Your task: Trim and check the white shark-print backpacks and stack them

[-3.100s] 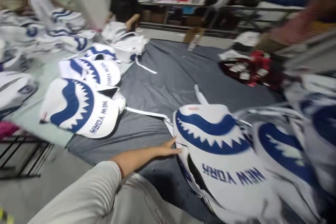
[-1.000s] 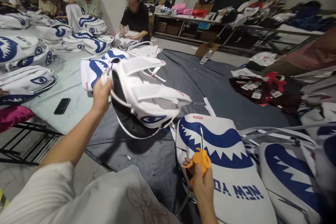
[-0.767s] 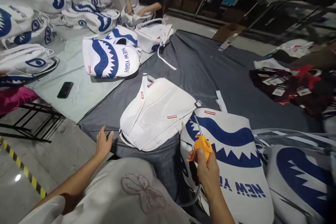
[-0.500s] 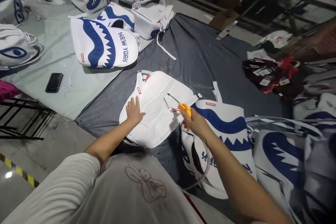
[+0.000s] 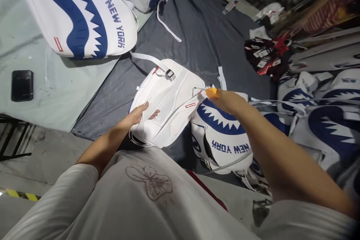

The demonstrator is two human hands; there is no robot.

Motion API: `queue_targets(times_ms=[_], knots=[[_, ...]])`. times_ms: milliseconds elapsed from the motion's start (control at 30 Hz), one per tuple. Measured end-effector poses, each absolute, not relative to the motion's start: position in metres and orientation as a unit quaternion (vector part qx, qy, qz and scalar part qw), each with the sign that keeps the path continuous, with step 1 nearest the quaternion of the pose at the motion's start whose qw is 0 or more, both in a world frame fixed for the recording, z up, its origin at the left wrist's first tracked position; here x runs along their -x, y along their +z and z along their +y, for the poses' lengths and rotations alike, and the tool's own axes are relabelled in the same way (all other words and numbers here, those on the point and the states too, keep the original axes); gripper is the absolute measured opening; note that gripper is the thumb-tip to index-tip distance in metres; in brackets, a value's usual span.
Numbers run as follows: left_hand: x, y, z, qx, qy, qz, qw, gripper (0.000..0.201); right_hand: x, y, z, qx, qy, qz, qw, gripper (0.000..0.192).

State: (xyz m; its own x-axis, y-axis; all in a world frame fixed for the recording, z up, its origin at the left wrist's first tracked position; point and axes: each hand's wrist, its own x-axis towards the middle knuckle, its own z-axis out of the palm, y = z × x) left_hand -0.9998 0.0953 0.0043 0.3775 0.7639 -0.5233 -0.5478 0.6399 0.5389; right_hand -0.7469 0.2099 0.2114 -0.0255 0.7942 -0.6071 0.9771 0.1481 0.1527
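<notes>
A white backpack lies back-side up on the dark grey cloth right in front of me. My left hand grips its lower left edge, fingers curled over the white fabric. My right hand holds an orange-handled tool whose thin metal tip points at the backpack's right edge near a small red tag. A thin hose trails from the tool under my right arm. Beside it lies a shark-mouth backpack printed NEW YORK.
Another shark-mouth backpack rests on the pale green sheet at the upper left, with a black phone near it. More white and blue backpacks pile up at the right. Red and black tagged items lie at the far right.
My left hand has slid from the backpack's top panel to its lower left edge and taken hold of it. My right hand has moved the orange tool right, to the backpack's right edge. The view has tilted down.
</notes>
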Motion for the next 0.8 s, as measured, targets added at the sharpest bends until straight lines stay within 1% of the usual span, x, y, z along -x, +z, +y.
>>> queue_targets(times_ms=[100, 167, 233, 300, 367, 400, 433, 467, 533, 567, 600, 667, 733, 767, 800], knots=[[0.989, -0.001, 0.111, -0.096, 0.36, 0.436, 0.819, 0.053, 0.742, 0.222, 0.218, -0.64, -0.219, 0.625, 0.389, 0.044], [0.985, 0.0, 0.115, -0.082, 0.36, 0.468, 0.803, 0.052, 0.74, 0.231, 0.212, -0.65, -0.219, 0.595, 0.418, 0.044], [0.984, 0.004, 0.116, -0.077, 0.35, 0.483, 0.799, 0.056, 0.741, 0.24, 0.202, -0.642, -0.261, 0.572, 0.439, 0.044], [0.982, 0.009, 0.117, -0.096, 0.33, 0.494, 0.799, 0.06, 0.746, 0.247, 0.193, -0.633, -0.299, 0.573, 0.427, 0.046], [0.975, 0.014, 0.115, -0.184, 0.312, 0.529, 0.767, 0.064, 0.753, 0.248, 0.186, -0.666, -0.25, 0.607, 0.354, 0.047], [0.969, 0.017, 0.113, -0.265, 0.306, 0.555, 0.727, 0.065, 0.757, 0.247, 0.183, -0.682, -0.218, 0.625, 0.311, 0.047], [0.961, 0.019, 0.11, -0.363, 0.296, 0.582, 0.665, 0.067, 0.76, 0.244, 0.18, -0.684, -0.214, 0.638, 0.28, 0.047], [0.953, 0.021, 0.107, -0.461, 0.276, 0.606, 0.587, 0.068, 0.761, 0.242, 0.176, -0.674, -0.243, 0.641, 0.276, 0.047], [0.938, 0.024, 0.1, -0.613, 0.203, 0.623, 0.441, 0.072, 0.757, 0.238, 0.167, -0.645, -0.32, 0.614, 0.325, 0.046], [0.932, 0.026, 0.097, -0.659, 0.164, 0.62, 0.393, 0.073, 0.751, 0.237, 0.163, -0.647, -0.329, 0.591, 0.351, 0.047], [0.927, 0.027, 0.095, -0.688, 0.136, 0.614, 0.362, 0.072, 0.744, 0.237, 0.16, -0.665, -0.311, 0.573, 0.364, 0.049], [0.92, 0.032, 0.091, -0.724, 0.142, 0.589, 0.33, 0.065, 0.728, 0.239, 0.153, -0.731, -0.209, 0.551, 0.345, 0.054], [0.91, 0.037, 0.087, -0.734, 0.194, 0.569, 0.316, 0.063, 0.714, 0.238, 0.142, -0.766, -0.124, 0.55, 0.307, 0.058], [0.903, 0.039, 0.084, -0.733, 0.21, 0.563, 0.319, 0.067, 0.71, 0.235, 0.134, -0.766, -0.119, 0.555, 0.301, 0.057], [0.894, 0.04, 0.081, -0.732, 0.208, 0.559, 0.328, 0.076, 0.707, 0.231, 0.124, -0.761, -0.139, 0.554, 0.308, 0.055]])
